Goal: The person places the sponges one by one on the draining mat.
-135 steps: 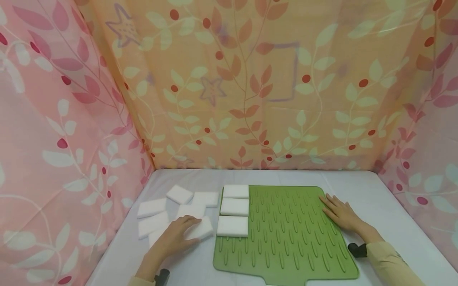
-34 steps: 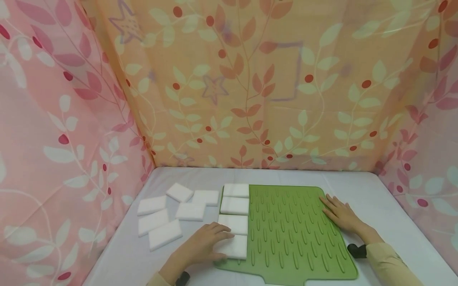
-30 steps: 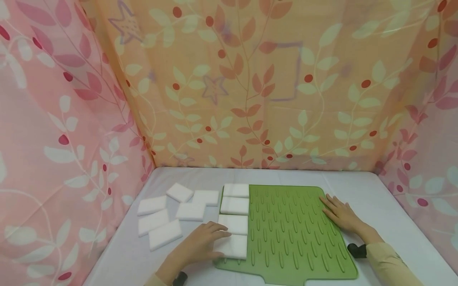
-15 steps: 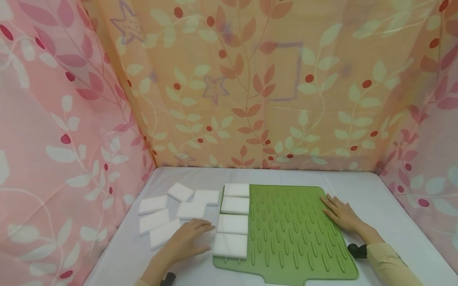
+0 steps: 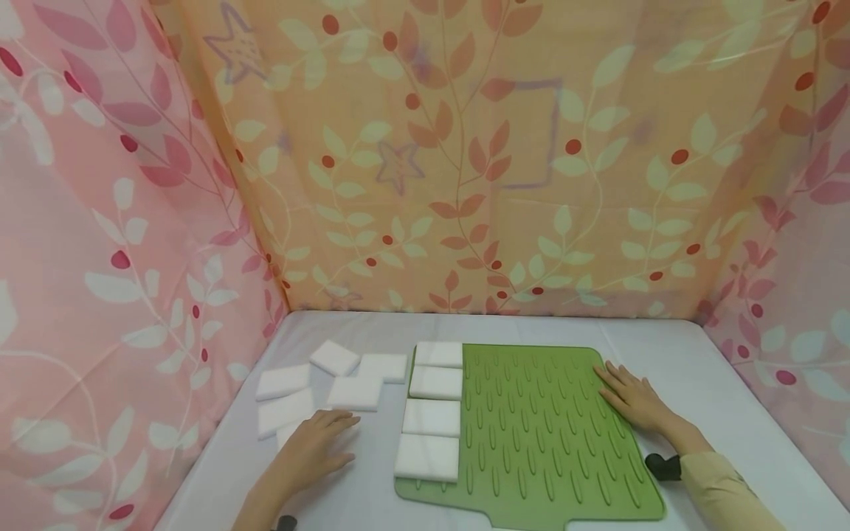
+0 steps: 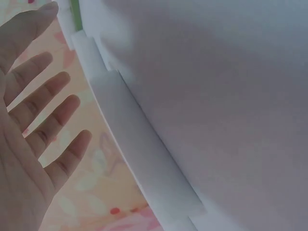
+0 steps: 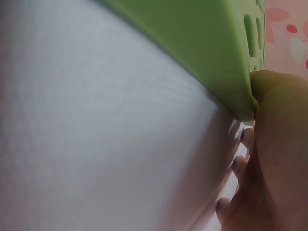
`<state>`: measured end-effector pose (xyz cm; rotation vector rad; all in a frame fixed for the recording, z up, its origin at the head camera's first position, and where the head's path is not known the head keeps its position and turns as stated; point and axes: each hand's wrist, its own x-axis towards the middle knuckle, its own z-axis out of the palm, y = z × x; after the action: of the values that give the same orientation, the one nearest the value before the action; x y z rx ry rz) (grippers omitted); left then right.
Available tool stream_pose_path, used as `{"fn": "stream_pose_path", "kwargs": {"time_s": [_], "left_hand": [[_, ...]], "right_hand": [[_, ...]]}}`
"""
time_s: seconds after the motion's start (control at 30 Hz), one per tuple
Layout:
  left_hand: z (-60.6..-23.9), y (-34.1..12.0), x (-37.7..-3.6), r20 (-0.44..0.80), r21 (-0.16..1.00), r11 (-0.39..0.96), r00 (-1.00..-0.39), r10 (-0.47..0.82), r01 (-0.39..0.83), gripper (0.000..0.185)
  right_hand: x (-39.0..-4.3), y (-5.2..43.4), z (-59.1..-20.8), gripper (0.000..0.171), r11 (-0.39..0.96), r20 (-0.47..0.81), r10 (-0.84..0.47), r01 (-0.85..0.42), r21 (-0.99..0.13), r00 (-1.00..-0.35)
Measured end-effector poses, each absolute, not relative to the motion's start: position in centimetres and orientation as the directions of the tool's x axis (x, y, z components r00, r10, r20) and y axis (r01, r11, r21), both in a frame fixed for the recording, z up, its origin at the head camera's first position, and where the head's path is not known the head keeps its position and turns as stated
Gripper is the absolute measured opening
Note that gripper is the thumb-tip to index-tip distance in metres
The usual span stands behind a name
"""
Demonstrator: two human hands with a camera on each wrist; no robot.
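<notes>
Left hand (image 5: 311, 451), lower left of the head view: fingers straight and spread, palm down over a white sponge block (image 5: 287, 432) on the table, which it mostly hides; contact cannot be told. In the left wrist view the hand (image 6: 29, 130) shows fingers splayed, holding nothing. Further loose white blocks (image 5: 332, 376) lie just beyond it, left of centre. Green ribbed mat (image 5: 544, 428), lower centre: four white blocks in a column along its left edge, the nearest one (image 5: 427, 457) at the bottom. Right hand (image 5: 632, 398), lower right: flat on the mat's right edge, fingers extended and pressed down, gripping nothing. White tabletop (image 5: 690, 354) beneath; leaf-patterned fabric walls (image 5: 425, 147) fill the upper frame
</notes>
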<state>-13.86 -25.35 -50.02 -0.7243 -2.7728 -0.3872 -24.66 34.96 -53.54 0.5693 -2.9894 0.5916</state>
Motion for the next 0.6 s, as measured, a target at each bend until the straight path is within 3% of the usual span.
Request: {"fn": "stream_pose_path", "kwargs": {"time_s": [0.6], "left_hand": [[-50.9, -28.9, -13.1, 0.337, 0.178, 0.924, -0.903, 0.266, 0.338, 0.060]], "right_hand": [[-24.6, 34.9, -53.5, 0.054, 0.862, 0.116, -0.347, -0.365, -0.352, -0.931]]}}
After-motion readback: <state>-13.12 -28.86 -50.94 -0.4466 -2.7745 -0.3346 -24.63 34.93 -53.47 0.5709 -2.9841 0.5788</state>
